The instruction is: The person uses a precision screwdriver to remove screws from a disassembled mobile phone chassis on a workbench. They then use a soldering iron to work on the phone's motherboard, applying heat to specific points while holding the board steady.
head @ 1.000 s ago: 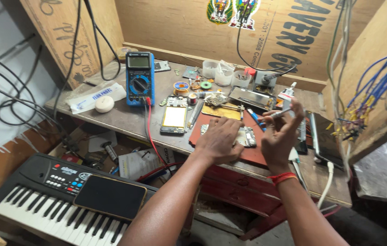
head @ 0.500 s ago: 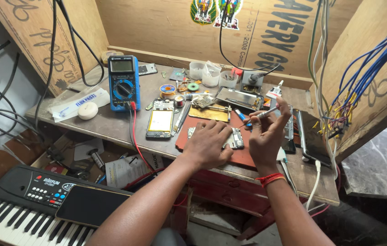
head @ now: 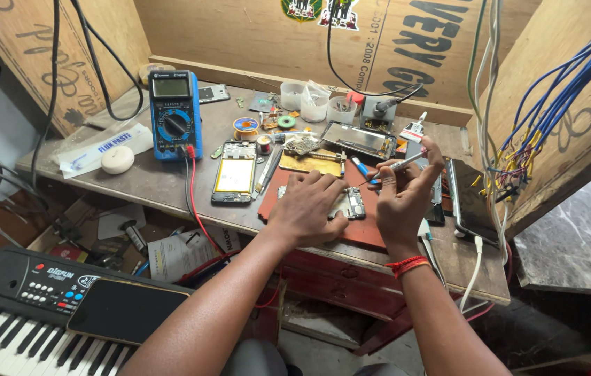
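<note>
While the left hand (head: 313, 209) pressed flat, fingers spread, on the small opened phone frame (head: 351, 203), that frame lay on the red rectangular work mat (head: 288, 182) at the front of the worn wooden surface (head: 163, 184). The right hand (head: 401, 198), just right of the mat, had its grip clenched on a thin silver-tipped tool (head: 401, 164). Behind the mat stood three small clear plastic cups (head: 315, 104); what they held could not be told. Left of the mat lay a phone with a yellow screen (head: 235, 175), and further left a blue multimeter (head: 173, 115).
</note>
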